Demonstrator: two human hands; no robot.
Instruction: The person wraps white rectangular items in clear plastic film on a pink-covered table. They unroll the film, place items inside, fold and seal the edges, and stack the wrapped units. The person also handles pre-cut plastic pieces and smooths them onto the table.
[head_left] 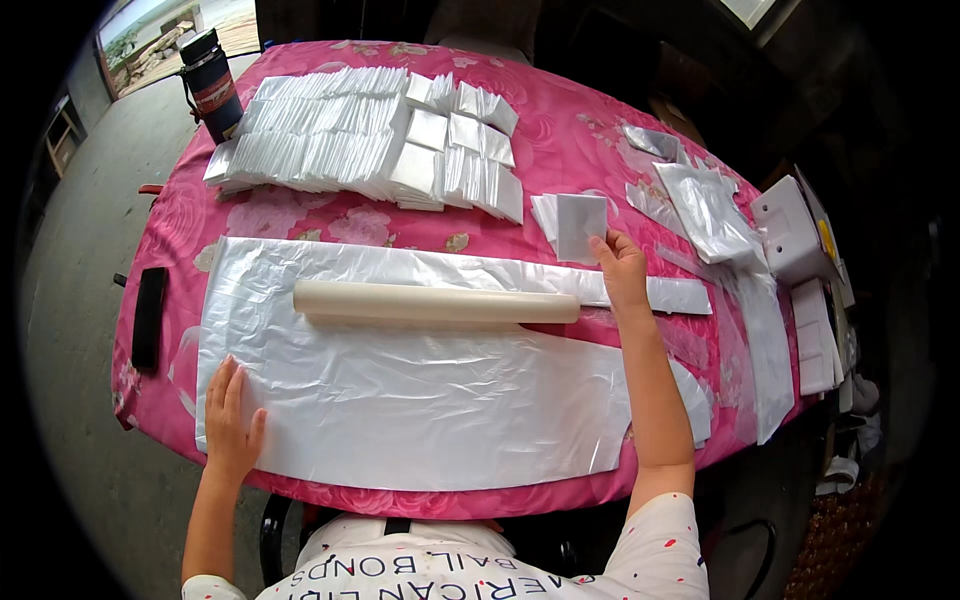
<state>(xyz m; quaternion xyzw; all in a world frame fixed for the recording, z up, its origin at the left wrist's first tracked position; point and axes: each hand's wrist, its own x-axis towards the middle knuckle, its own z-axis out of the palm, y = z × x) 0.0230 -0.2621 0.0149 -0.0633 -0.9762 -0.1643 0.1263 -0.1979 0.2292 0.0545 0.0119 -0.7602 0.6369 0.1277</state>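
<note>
My left hand (230,420) lies flat with its fingers stretched on the left edge of a large white plastic sheet (420,410). Across that sheet rests a long cream-coloured roller or tube (435,301). To the right, my right hand (622,268) pinches the lower right corner of a folded white plastic square (581,228). Behind this square, partly covered by it, another white folded piece (545,218) shows on the cloth.
Rows of folded white plastic squares (320,130) fill the far left. A dark bottle (213,90) stands beside them, and a black phone-like object (149,318) lies at the left edge. Loose plastic (710,210) and white boxes (795,228) sit at right. A pink floral tablecloth (570,110) covers the table.
</note>
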